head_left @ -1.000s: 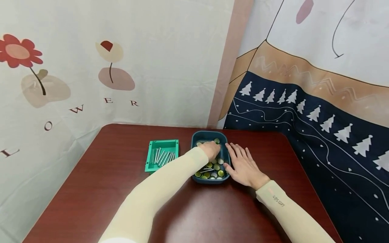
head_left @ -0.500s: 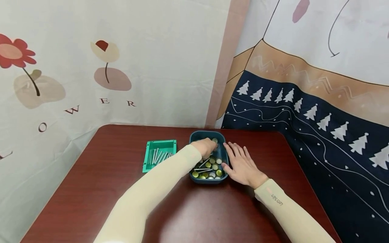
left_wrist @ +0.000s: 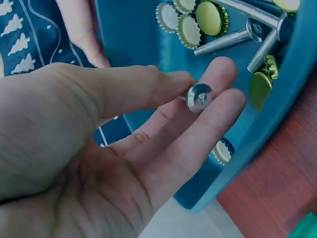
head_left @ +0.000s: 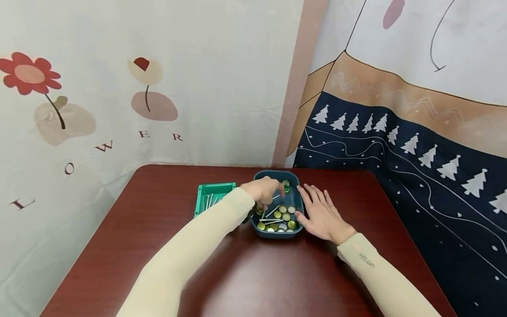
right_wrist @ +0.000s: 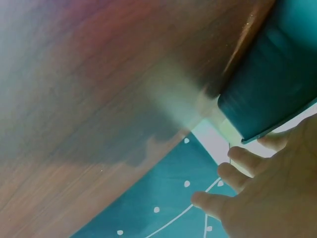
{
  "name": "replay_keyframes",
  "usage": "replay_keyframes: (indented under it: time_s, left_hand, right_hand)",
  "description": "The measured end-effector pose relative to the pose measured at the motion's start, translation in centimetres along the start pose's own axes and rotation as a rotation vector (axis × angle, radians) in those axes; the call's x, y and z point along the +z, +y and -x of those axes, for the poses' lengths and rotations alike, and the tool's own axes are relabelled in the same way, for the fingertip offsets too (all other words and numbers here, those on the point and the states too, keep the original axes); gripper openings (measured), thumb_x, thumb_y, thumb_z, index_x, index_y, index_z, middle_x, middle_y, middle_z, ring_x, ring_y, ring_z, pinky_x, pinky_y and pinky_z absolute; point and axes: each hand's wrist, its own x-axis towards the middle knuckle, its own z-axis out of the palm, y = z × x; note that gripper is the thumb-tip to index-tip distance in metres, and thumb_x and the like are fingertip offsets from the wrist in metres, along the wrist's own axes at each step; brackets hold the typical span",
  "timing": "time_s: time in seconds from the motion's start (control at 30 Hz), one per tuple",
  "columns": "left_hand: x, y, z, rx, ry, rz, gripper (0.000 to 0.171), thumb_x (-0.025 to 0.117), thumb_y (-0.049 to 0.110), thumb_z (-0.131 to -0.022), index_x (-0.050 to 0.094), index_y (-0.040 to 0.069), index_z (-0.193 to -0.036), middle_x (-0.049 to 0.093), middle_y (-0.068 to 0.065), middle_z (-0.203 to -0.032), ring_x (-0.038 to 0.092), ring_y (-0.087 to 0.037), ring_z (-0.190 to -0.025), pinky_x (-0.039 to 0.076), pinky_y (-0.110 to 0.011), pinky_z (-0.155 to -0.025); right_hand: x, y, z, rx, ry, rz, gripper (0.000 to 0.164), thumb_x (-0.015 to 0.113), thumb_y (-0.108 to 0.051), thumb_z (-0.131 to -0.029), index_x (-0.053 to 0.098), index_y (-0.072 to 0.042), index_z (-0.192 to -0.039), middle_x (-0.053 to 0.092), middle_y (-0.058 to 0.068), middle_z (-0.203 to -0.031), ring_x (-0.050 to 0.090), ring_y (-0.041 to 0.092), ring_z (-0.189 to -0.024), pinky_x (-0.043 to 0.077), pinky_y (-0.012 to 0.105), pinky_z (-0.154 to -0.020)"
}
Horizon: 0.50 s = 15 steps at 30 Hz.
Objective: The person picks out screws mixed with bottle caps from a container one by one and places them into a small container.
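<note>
My left hand is over the left side of a dark blue bin. In the left wrist view its thumb and fingers pinch a metal bolt, whose round head faces the camera. Inside the bin lie several bottle caps, gold and silver, and several loose bolts. My right hand lies with fingers spread along the bin's right side. From the right wrist view, its fingers extend beside the bin's outer wall.
Left of the bin is a green tray with several bolts, partly covered by my left forearm. Both containers stand on a reddish-brown table. Printed cloth hangs behind the table's far edge.
My left hand has shifted left and lifted from among the caps, with the bolt pinched in its fingers. The right hand keeps its place beside the bin. The head view has swung slightly.
</note>
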Motion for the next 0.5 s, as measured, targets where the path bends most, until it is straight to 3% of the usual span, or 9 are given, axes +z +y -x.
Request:
replay_keyframes:
  time_s: [0.1,0.2,0.3,0.5]
  left_hand:
    - [-0.2,-0.4,0.5,0.063,0.036,-0.005,0.05,0.063,-0.006,-0.114,0.071,0.018,-0.158,0.06,-0.026,-0.168,0.086,-0.033,-0.096,0.072,-0.045,-0.089]
    - [-0.2,-1.0,1.1,0.096,0.053,-0.02,0.049,0.066,-0.003,-0.114,0.072,0.018,-0.157,0.08,-0.022,-0.136,0.076,-0.024,-0.087,0.064,-0.035,-0.079]
    - [-0.3,-1.5,1.7,0.116,0.057,0.005,0.049,0.069,0.0,-0.113,0.071,0.017,-0.159,0.086,-0.02,-0.108,0.07,-0.023,-0.084,0.055,-0.029,-0.074]
    - [-0.8,-2.4,3.1,0.13,0.116,0.068,0.045,0.073,0.004,-0.113,0.07,0.016,-0.157,0.083,-0.015,-0.102,0.083,-0.033,-0.1,0.061,-0.029,-0.075]
  right_hand:
    - [0.0,0.1,0.0,0.006,0.008,-0.006,0.087,0.061,-0.052,-0.117,0.028,-0.011,-0.185,0.032,0.023,-0.19,0.03,0.051,-0.176,0.023,0.082,-0.141]
    - [0.1,0.0,0.1,0.008,0.003,-0.011,0.087,0.061,-0.052,-0.117,0.027,-0.01,-0.185,0.032,0.024,-0.19,0.031,0.052,-0.176,0.023,0.082,-0.141]
    - [0.1,0.0,0.2,0.015,-0.006,-0.014,0.089,0.061,-0.053,-0.116,0.026,-0.01,-0.186,0.031,0.024,-0.19,0.03,0.051,-0.176,0.022,0.081,-0.141]
    - [0.1,0.0,0.3,0.031,-0.025,-0.017,0.091,0.061,-0.055,-0.116,0.023,-0.014,-0.187,0.028,0.022,-0.191,0.025,0.049,-0.178,0.019,0.079,-0.143]
